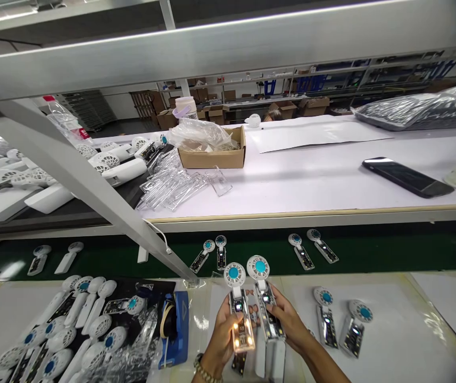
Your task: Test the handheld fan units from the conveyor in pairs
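My left hand [220,334] is closed on a small handheld fan [238,299] with a round white head, a blue centre and a see-through handle. Warm lights glow at the lower end of that handle, over its circuit board. Beside it, my right hand [287,318] grips a second handheld fan [263,291], whose bottom lights look dark. Both fans are held upright, heads pointing away from me. Under my hands lie more white handles [278,359], partly hidden. To the right, two similar fans, one nearer [355,331] and one farther [325,320], lie on the worktop.
Many fans [58,340] lie heaped at left, beside a blue tape dispenser [182,330]. Behind runs a green conveyor belt [255,250] carrying several fans. A shelf above holds clear plastic covers [175,183], a cardboard box [212,159] and a phone [407,177]. A slanted metal post [88,186] crosses the left.
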### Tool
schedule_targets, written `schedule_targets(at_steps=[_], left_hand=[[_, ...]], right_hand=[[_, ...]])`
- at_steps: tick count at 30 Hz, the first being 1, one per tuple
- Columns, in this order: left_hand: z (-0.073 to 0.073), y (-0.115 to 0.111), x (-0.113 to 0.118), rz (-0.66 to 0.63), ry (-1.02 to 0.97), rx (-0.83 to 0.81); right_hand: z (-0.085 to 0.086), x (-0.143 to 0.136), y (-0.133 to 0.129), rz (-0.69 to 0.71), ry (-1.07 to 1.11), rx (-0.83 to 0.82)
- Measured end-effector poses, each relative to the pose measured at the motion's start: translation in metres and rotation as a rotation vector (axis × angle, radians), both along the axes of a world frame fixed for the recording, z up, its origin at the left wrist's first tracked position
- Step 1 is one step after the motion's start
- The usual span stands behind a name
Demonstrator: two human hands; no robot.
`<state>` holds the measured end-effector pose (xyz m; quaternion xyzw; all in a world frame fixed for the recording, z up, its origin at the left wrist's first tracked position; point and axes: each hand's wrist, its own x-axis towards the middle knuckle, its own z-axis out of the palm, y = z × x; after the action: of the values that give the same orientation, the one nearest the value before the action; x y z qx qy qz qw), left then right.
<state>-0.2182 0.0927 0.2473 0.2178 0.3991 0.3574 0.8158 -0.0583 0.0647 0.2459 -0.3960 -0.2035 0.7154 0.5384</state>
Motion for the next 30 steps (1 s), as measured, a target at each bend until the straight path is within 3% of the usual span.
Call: schedule_targets(at_steps=[7, 13, 18, 30], left_hand=[[0.006, 0.001, 0.002, 0.061, 0.042, 0.026], [0.008, 0.002, 0.000, 0.031, -0.034, 0.069], [0.005, 0.001, -0.004, 0.015, -0.048, 0.110], [-0.002, -0.005, -0.008, 0.014, -0.062, 0.097]], right_hand=[[0.000, -0.001, 0.001, 0.025, -0.057, 0.026], [-0.008, 0.001, 0.002, 0.011, -0.025, 0.029], [-0.009, -0.001, 0.002, 0.023, -0.041, 0.064], [-0.031, -0.011, -0.004, 0.027, -0.031, 0.094]])
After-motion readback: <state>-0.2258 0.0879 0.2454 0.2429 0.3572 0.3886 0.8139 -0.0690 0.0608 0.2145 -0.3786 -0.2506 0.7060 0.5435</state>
